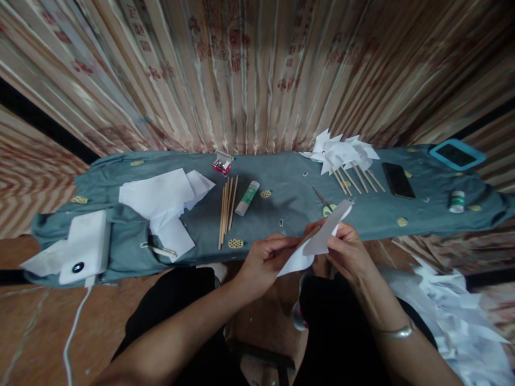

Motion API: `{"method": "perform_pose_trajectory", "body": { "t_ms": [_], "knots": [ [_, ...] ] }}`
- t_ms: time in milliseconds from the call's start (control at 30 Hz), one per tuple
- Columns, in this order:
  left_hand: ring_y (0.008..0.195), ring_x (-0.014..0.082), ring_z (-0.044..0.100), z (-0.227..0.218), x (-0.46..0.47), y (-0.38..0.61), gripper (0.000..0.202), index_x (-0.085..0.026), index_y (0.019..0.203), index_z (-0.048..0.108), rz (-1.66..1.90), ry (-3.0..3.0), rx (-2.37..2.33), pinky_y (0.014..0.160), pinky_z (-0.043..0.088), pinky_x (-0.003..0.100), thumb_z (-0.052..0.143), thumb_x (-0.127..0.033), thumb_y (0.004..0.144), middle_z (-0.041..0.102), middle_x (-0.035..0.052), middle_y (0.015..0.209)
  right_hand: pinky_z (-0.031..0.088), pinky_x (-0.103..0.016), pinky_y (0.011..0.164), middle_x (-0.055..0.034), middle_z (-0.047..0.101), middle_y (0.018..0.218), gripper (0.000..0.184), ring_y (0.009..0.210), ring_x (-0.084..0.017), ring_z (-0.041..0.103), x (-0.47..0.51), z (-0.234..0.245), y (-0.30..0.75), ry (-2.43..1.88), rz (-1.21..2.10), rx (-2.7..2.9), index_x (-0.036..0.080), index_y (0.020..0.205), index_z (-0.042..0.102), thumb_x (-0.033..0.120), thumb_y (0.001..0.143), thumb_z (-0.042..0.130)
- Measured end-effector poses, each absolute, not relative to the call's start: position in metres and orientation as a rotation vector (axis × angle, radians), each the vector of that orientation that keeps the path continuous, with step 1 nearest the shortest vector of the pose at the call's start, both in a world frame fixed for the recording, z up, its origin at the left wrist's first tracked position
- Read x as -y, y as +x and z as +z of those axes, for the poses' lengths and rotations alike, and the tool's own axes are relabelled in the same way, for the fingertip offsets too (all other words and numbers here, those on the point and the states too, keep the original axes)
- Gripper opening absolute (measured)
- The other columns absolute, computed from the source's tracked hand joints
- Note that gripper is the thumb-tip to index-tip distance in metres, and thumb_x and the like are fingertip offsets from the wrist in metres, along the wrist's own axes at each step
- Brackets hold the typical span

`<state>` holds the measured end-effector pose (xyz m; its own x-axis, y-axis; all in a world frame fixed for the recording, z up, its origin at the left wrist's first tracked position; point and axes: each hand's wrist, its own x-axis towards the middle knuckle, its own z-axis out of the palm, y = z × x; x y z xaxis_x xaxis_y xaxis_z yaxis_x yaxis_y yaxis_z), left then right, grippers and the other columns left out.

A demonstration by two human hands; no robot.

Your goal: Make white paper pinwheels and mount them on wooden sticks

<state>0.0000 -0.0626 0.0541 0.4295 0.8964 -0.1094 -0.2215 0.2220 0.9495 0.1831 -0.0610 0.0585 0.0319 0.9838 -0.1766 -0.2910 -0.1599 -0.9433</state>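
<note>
A folded sheet of white paper [311, 254] is held up over the near edge of the cloth-covered table. My left hand [265, 260] is closed on its left side. On the right side, my right hand [346, 246] pinches the same paper, and part of the fingers is hidden behind it. Just beyond the paper lies a pair of scissors [322, 199] with light green handles, partly covered by the paper and hand. A glue stick [247, 198] with a green label and several wooden sticks [225, 209] lie to the left.
White paper sheets [156, 190] and a pen [162, 251] lie left, near a white power bank [86, 241]. A small red box [222, 164] stands behind. Paper pinwheels [341, 153], a phone [398, 180], a blue-framed tablet [457, 154] and a green-white tube [457, 201] lie right.
</note>
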Motion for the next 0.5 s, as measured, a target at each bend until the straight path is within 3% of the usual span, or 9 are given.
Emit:
{"method": "perform_pose_trajectory", "body": {
  "t_ms": [133, 233, 300, 500],
  "knots": [
    [0.062, 0.0128, 0.059, 0.037, 0.060, 0.007, 0.045, -0.014, 0.099, 0.076, 0.829, 0.784, -0.821, 0.062, 0.047, 0.026, 0.084, -0.039, 0.062, 0.071, 0.0058, 0.078, 0.050, -0.022, 0.053, 0.0015, 0.071, 0.062, 0.031, 0.053, -0.011, 0.061, 0.052, 0.056, 0.182, -1.219, 1.462, 0.722, 0.021, 0.068, 0.072, 0.038, 0.050, 0.091],
    [0.061, 0.0132, 0.062, 0.022, 0.060, 0.009, 0.044, -0.011, 0.082, 0.076, 0.816, 0.660, -0.865, 0.064, 0.050, 0.027, 0.087, -0.043, 0.055, 0.071, 0.0076, 0.073, 0.050, -0.021, 0.052, 0.0004, 0.072, 0.062, 0.032, 0.051, -0.011, 0.061, 0.042, 0.051, 0.185, -1.253, 1.489, 0.635, 0.019, 0.068, 0.073, 0.035, 0.048, 0.092],
    [0.060, 0.0131, 0.063, 0.015, 0.061, 0.007, 0.047, -0.011, 0.080, 0.076, 0.789, 0.613, -0.905, 0.062, 0.050, 0.026, 0.089, -0.044, 0.050, 0.072, 0.0074, 0.075, 0.050, -0.020, 0.051, -0.0009, 0.073, 0.063, 0.034, 0.051, -0.011, 0.062, 0.036, 0.047, 0.187, -1.247, 1.487, 0.602, 0.018, 0.068, 0.074, 0.035, 0.045, 0.093],
    [0.047, 0.0057, 0.050, 0.009, 0.066, 0.001, 0.043, -0.011, 0.086, 0.078, 0.778, 0.694, -0.952, 0.047, 0.037, 0.021, 0.087, -0.041, 0.056, 0.069, 0.0050, 0.069, 0.053, -0.021, 0.052, -0.0037, 0.075, 0.063, 0.039, 0.050, -0.013, 0.064, 0.029, 0.035, 0.187, -1.227, 1.526, 0.548, 0.015, 0.071, 0.076, 0.034, 0.043, 0.093]
  ]
}}
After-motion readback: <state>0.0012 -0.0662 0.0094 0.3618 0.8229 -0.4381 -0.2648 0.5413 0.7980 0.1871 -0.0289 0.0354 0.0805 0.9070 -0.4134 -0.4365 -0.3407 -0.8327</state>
